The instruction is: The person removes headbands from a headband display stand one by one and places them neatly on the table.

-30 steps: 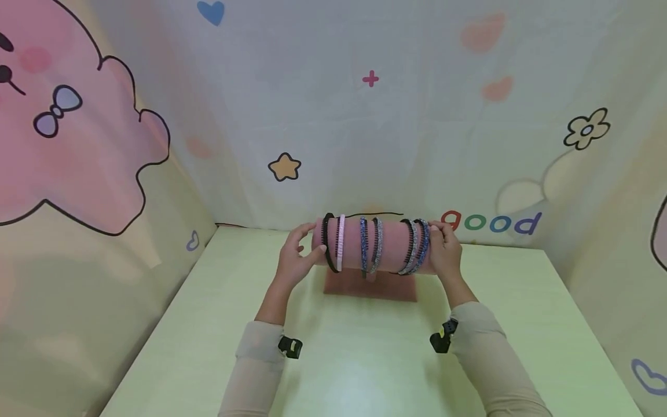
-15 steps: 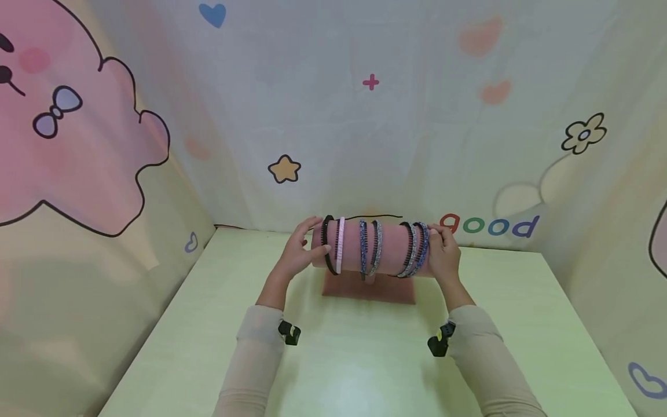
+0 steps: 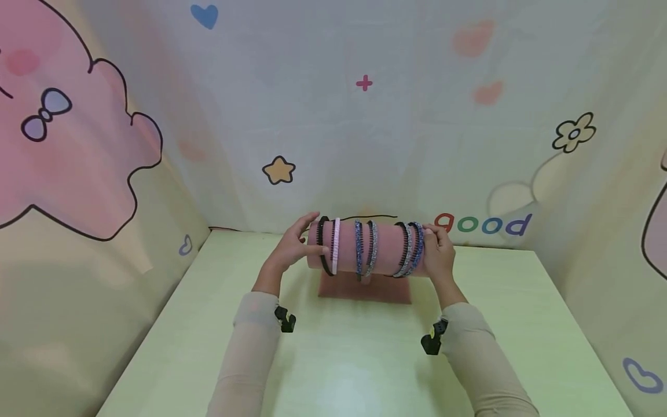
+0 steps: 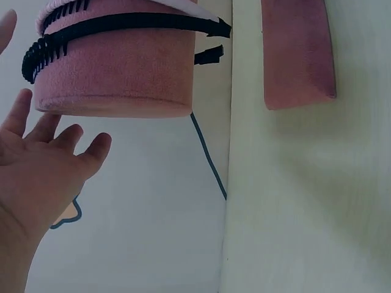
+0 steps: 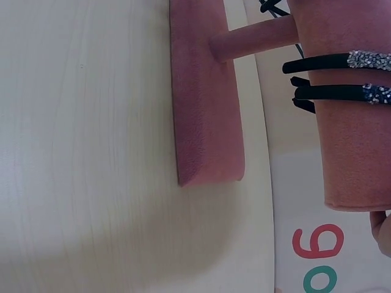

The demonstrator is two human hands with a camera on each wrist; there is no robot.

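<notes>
A pink velvety headband stand (image 3: 388, 248) has its roll lying crosswise on a post above a flat base (image 3: 365, 289). Round the roll sit a black headband (image 3: 320, 233), a pale pink headband (image 3: 336, 249) and several glittery blue and silver ones (image 3: 372, 250). At the roll's left end, my left hand (image 3: 289, 246) is spread, its thumb across the front near the black headband; in the left wrist view its fingers (image 4: 95, 152) are loose. My right hand (image 3: 440, 255) holds the roll's right end, thumb in front beside a blue headband (image 3: 419, 249); its fingers are mostly hidden.
The stand is near the back of a pale table (image 3: 339, 359). Behind it hangs a printed cloth wall (image 3: 323, 116), with more printed cloth on both sides. A black device (image 3: 285, 319) is strapped at the left wrist, another (image 3: 432, 339) at the right.
My left thumb has straightened and the left fingers have spread a little from the roll. The right hand stays at the roll's right end. The whole view has shifted slightly.
</notes>
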